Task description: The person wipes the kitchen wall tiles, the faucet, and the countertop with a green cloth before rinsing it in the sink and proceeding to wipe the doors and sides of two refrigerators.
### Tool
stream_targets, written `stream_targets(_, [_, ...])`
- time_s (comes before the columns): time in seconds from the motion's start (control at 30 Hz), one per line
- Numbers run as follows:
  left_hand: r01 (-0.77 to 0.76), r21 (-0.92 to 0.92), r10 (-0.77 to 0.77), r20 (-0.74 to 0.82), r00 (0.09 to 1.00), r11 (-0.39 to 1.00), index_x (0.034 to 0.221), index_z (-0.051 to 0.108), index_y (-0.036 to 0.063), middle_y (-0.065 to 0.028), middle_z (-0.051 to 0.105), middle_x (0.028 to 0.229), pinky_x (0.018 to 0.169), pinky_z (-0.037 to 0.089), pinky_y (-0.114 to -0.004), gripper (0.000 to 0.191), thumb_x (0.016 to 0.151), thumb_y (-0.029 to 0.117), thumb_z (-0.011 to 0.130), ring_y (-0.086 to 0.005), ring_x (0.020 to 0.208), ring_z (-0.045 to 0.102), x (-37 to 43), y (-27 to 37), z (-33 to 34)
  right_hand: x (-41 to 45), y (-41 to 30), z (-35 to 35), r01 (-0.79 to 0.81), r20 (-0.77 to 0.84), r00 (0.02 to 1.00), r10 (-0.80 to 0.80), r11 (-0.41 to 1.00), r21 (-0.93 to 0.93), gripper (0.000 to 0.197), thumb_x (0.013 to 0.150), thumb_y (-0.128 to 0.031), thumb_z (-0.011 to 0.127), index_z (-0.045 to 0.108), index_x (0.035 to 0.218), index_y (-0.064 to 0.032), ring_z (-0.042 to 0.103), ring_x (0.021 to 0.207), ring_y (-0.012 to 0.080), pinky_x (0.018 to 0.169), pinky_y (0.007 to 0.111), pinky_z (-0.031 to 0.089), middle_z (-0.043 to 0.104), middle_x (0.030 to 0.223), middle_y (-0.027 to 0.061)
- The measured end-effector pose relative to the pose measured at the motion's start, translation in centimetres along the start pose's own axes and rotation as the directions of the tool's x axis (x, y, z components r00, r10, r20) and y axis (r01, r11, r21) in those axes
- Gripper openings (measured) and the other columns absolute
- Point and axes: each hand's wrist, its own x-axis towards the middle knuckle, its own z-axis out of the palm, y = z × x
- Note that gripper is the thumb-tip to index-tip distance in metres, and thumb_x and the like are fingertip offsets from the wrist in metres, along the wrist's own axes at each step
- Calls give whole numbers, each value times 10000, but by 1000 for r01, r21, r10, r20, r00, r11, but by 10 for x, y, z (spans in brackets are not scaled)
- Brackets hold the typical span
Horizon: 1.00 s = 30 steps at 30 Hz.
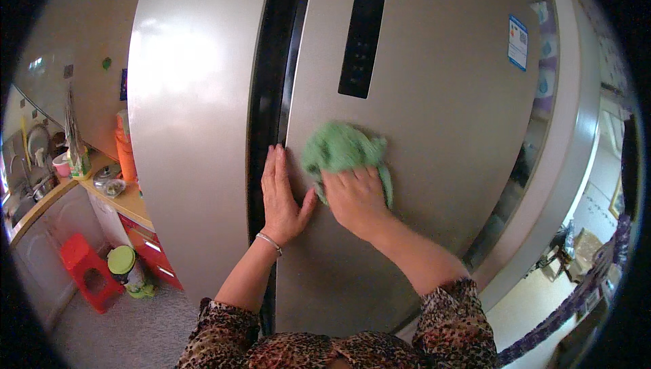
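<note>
My right hand (354, 197) presses a crumpled green cloth (342, 146) against the right door (432, 114) of a silver refrigerator. The cloth is slightly blurred, and my fingertips are hidden in its folds. Just left of it, my left hand (285, 203) lies flat with its fingers pointing up, at the edge of that door beside the dark gap (277, 79) between the doors. A bracelet circles the left wrist. Above the cloth is a black display panel (363, 33). The left door (198, 130) reflects bright light.
To the left, a wooden countertop (104, 193) holds an orange thermos flask (125, 153) and a glass lid (106, 173). A red plastic stool (86, 272) and a bin with a green lid (121, 259) stand below. A doorway frame (564, 130) borders the refrigerator's right side.
</note>
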Motion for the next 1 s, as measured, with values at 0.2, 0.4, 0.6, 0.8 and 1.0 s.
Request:
stream_targets(0.2, [74,114,-65,-81,995,991,1554,203,-38,-283,287,1574,1203,230,-476,843,887,167,675,-437,1453,287,-18,-12,-22,-35,39,-15,-40,-40,999,36,993,-111,374,914,-206,620,611,1234,-13,540,1098,416,958,561,427,583,1199,211])
stream_targets(0.4, [160,179,-128,-178,976,971,1564,188,-20,-268,274,1587,1192,242,-481,838,897,163,662,-434,1445,298,-41,-23,-56,112,110,-40,-80,-401,916,4,982,-172,325,943,-228,553,597,1190,-21,588,965,391,862,525,445,625,1105,174])
stream_targets(0.6, [191,178,-149,-227,962,965,1569,183,-9,-240,256,1606,1196,244,-474,822,918,175,648,-409,1460,288,-48,-23,-70,249,167,-76,-276,-515,845,141,941,-197,507,1050,-293,423,469,1410,61,470,1306,417,1119,529,337,496,1405,273])
stream_targets(0.8, [198,178,-147,-263,954,964,1570,182,-13,-234,259,1607,1195,247,-469,813,922,174,635,-405,1458,291,-37,-20,-73,234,167,-109,-524,-469,787,401,835,-165,507,1050,-313,440,483,1398,54,405,1376,428,1152,537,312,432,1494,261])
stream_targets(1.0, [153,215,-69,-352,933,965,1566,178,-32,-249,271,1598,1196,236,-472,822,919,192,632,-410,1453,298,-5,-27,-70,161,228,-104,-452,-713,676,187,869,-201,305,952,-240,549,588,1121,11,538,1115,466,959,559,423,587,1214,270])
